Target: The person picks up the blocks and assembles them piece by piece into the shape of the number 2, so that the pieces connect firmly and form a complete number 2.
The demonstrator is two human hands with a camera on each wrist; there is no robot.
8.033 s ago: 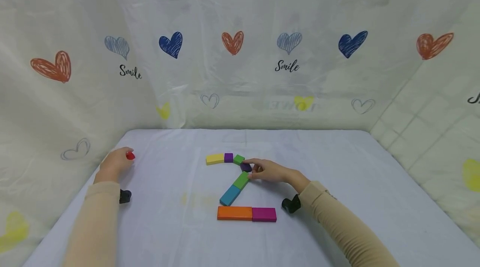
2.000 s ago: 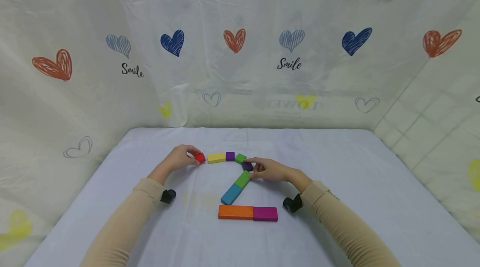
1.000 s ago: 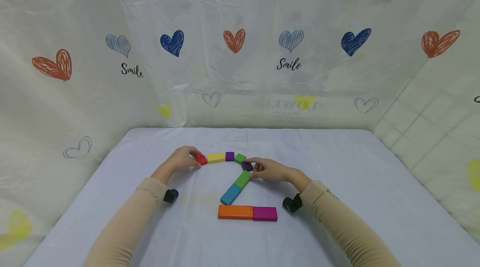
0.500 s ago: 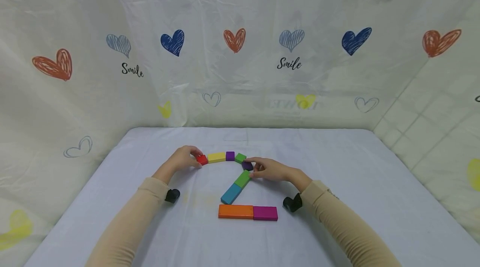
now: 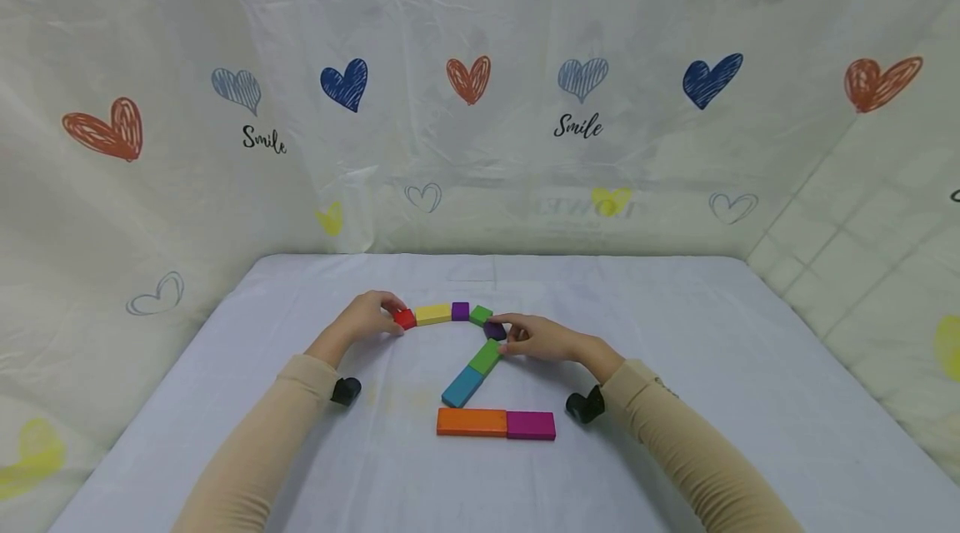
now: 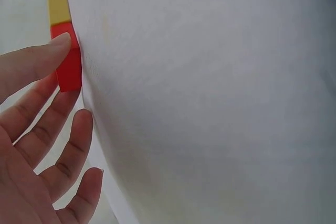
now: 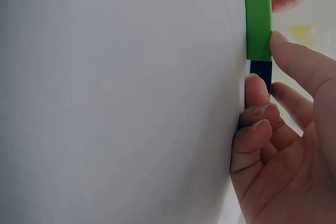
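Observation:
My left hand [image 5: 366,316] pinches a red block [image 6: 68,69] between thumb and fingers, at the left end of a curved row of blocks. The red block meets the yellow block [image 5: 433,315]. A purple block [image 5: 461,311] and a small green block [image 5: 482,315] continue the row. At the bend, my right hand [image 5: 542,339] grips a dark purple block [image 5: 494,331], partly hidden by the fingers. Its thumb touches the longer green block [image 7: 258,19], which slants down to a blue block [image 5: 462,387].
An orange block [image 5: 472,422] and a magenta block [image 5: 531,425] lie end to end at the near side of the row. The white cloth-covered table [image 5: 675,308] backs onto a pale curtain [image 5: 510,141] printed with hearts.
My left hand has brought the red block from the far left rightward, up against the yellow block. The right hand has stayed at the bend. In the last half second almost nothing moved.

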